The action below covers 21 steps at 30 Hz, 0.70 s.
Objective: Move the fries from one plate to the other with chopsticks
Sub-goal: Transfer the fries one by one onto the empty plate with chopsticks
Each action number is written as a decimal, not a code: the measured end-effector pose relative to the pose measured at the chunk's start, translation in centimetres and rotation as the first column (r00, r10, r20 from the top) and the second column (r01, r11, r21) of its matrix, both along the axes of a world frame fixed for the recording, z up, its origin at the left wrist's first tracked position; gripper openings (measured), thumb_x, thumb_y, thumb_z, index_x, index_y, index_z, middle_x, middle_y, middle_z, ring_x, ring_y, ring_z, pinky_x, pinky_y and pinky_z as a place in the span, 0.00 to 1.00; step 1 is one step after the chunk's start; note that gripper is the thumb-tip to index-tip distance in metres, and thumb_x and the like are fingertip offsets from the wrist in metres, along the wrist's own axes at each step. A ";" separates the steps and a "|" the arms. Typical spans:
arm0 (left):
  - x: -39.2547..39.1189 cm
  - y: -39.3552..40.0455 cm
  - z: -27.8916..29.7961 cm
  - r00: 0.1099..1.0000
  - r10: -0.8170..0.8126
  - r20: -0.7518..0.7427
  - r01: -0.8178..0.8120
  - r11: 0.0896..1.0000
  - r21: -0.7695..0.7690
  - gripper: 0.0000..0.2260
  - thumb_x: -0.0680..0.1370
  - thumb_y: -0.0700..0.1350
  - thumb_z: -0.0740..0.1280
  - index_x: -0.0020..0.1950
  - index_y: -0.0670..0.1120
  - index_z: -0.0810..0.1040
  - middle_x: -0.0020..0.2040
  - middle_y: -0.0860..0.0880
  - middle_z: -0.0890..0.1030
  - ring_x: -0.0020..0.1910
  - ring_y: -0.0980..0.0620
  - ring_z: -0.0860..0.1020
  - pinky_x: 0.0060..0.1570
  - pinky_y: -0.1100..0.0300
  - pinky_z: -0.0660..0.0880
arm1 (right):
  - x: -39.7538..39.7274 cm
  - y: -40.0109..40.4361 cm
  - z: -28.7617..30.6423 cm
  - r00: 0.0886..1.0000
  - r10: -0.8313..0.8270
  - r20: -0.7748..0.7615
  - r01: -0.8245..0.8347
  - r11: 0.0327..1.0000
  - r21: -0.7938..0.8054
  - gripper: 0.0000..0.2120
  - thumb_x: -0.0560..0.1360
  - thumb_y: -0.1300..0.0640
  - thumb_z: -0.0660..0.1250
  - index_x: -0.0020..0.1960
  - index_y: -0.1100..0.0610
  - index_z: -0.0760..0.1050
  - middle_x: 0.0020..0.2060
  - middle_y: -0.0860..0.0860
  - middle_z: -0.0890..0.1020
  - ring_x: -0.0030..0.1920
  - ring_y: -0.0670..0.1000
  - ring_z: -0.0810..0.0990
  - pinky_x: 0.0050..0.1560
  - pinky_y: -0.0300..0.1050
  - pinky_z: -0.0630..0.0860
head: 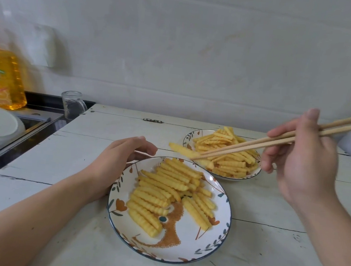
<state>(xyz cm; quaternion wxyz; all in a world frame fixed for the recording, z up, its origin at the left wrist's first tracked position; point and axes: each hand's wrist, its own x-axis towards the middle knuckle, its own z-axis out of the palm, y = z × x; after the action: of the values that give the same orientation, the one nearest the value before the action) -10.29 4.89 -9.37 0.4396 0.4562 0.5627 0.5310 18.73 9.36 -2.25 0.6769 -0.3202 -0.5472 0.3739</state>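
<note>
The table (265, 261) sits under both plates: the near plate (179, 256) with its neat fries touches the relaxed, empty left hand (122, 159), and the far plate (188, 137) lies just beyond the raised right hand (296, 165), whose fingers curl round the chopsticks (255, 144). Their tips pinch one fry (180, 149) in the air between the plates; I judge a loosened pinch or tilt drops it onto the table

Two plates (219, 241) of fries (164, 188), two chopsticks (255, 144), two hands (303, 163), one glass jar (71, 104).
</note>
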 end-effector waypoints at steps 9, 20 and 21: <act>0.0 0.1 0.0 1.000 0.017 0.019 -0.017 0.999 -0.030 0.23 0.87 0.57 0.57 0.55 0.44 0.87 0.58 0.40 0.87 0.53 0.43 0.85 0.55 0.45 0.79 | -3.1 -3.9 -0.6 0.962 0.255 0.102 -0.258 0.966 0.017 0.27 0.76 0.38 0.55 0.30 0.56 0.77 0.21 0.55 0.72 0.18 0.57 0.71 0.22 0.40 0.68; -0.1 0.1 0.0 1.000 0.015 0.013 -0.014 1.000 -0.025 0.22 0.87 0.57 0.58 0.53 0.45 0.87 0.57 0.41 0.87 0.54 0.44 0.85 0.60 0.43 0.79 | -2.9 -4.5 -0.4 0.972 0.164 0.170 -0.178 0.981 0.074 0.24 0.74 0.38 0.59 0.32 0.57 0.76 0.22 0.56 0.71 0.18 0.57 0.71 0.21 0.42 0.65; -0.1 0.1 0.0 1.000 0.014 0.004 -0.014 1.000 -0.022 0.22 0.87 0.57 0.58 0.54 0.44 0.87 0.56 0.41 0.88 0.54 0.44 0.85 0.60 0.43 0.79 | -2.8 -4.4 -0.4 0.974 0.161 0.160 -0.174 0.982 0.072 0.24 0.74 0.38 0.59 0.32 0.56 0.77 0.22 0.55 0.71 0.18 0.58 0.70 0.21 0.43 0.65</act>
<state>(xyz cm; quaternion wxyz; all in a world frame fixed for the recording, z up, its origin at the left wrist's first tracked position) -10.38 5.03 -9.38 0.4419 0.4465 0.5708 0.5288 15.89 4.92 -2.66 0.6119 -0.2714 -0.6383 0.3801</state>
